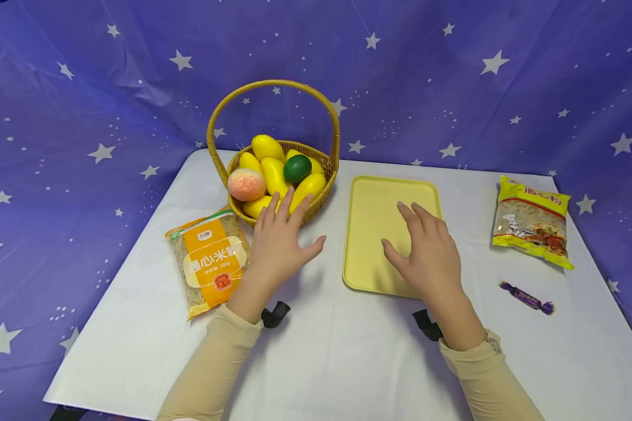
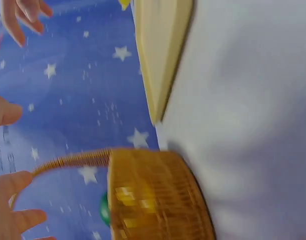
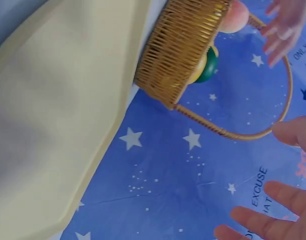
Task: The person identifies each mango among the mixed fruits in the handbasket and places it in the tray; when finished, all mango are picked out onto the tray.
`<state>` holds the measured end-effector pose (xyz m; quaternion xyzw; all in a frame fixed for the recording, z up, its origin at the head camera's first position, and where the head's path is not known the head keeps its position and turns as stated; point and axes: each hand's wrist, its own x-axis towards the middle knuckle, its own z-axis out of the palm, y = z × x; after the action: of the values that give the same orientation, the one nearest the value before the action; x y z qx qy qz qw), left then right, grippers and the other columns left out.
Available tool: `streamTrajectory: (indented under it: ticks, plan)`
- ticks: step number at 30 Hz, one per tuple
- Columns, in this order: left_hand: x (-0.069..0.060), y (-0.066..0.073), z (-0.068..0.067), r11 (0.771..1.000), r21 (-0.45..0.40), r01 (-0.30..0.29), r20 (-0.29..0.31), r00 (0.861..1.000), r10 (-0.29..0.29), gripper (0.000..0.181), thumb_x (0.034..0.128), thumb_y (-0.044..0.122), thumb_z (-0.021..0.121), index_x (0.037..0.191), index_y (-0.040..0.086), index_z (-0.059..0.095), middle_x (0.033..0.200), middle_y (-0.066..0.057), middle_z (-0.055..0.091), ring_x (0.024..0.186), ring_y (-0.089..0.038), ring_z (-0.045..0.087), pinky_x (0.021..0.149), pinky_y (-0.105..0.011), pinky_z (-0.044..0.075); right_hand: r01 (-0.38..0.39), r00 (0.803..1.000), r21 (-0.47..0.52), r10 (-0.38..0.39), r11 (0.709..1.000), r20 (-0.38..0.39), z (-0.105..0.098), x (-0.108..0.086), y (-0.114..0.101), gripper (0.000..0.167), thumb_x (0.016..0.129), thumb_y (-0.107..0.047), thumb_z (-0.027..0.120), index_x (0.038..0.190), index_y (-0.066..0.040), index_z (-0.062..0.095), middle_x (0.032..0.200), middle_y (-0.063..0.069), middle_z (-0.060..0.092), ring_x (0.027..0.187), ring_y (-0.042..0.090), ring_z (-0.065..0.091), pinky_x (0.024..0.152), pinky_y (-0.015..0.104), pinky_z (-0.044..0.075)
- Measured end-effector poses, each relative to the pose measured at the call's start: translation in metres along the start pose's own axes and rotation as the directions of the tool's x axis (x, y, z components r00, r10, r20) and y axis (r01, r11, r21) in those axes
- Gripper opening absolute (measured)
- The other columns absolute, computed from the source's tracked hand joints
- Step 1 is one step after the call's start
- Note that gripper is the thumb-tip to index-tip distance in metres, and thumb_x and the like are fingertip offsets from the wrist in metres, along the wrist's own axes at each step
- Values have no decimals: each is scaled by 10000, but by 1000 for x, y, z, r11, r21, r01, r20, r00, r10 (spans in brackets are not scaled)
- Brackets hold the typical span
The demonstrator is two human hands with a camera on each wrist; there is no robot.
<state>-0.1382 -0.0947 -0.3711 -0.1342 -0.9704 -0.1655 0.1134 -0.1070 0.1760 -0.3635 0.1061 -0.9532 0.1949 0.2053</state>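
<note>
My left hand (image 1: 280, 244) hovers in front of a wicker basket (image 1: 330, 196), fingers spread and holding nothing. Yellow mango-like fruits (image 1: 274, 175), a pinkish peach (image 1: 246, 185) and a dark green fruit (image 1: 297, 169) fill the basket; my fingertips overlap its front rim in the head view. Over the near right part of a pale yellow tray (image 1: 371, 234) is my right hand (image 1: 430, 254), thumb apart from the fingers, with nothing in it. The right wrist view shows that hand's fingers (image 3: 287, 197) spread. In the left wrist view, the basket (image 2: 157, 195) appears blurred.
An orange bag of noodles (image 1: 210, 263) lies left of the basket, partly behind my left forearm. On the right are a yellow noodle bag (image 1: 532, 222) and a purple wrapped candy (image 1: 528, 297). A purple star-patterned cloth (image 1: 400, 76) rises behind the white table (image 1: 337, 362).
</note>
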Motion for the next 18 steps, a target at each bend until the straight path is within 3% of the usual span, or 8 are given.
streamTrajectory:
  ticks: [4,8,13,18]
  plan:
    - [-8,-22,-6,995,-65,81,-36,996,-83,776,856,567,600,1511,267,310,1592,-78,141,1444,-322,95,1107,-573,151,35,999,38,-34,999,-39,-1,1,-5,654,832,-342,696,1408,-131,468,1373,175,480,1214,413,444,916,566,406]
    - [-17,-46,-8,969,-167,182,-80,977,-197,773,862,529,635,1504,230,323,1594,-82,114,1440,-317,101,1097,-587,166,56,997,105,-50,993,-57,1,4,-10,633,831,-323,714,1391,-130,488,1348,148,504,1198,384,464,930,531,411]
    - [-25,-71,-5,914,-286,289,-131,933,-336,738,854,486,679,1461,180,391,1582,-98,119,1423,-333,142,1093,-563,210,40,999,214,-38,976,-15,3,13,-18,600,850,-289,714,1388,-145,491,1341,110,522,1197,351,473,948,511,397]
    - [-26,-85,3,837,-391,382,-52,899,-434,762,845,555,663,1439,161,395,1580,-132,84,1431,-352,119,1091,-572,221,13,998,252,-27,968,53,8,24,-24,604,872,-316,699,1411,-164,474,1361,96,515,1225,327,471,977,504,382]
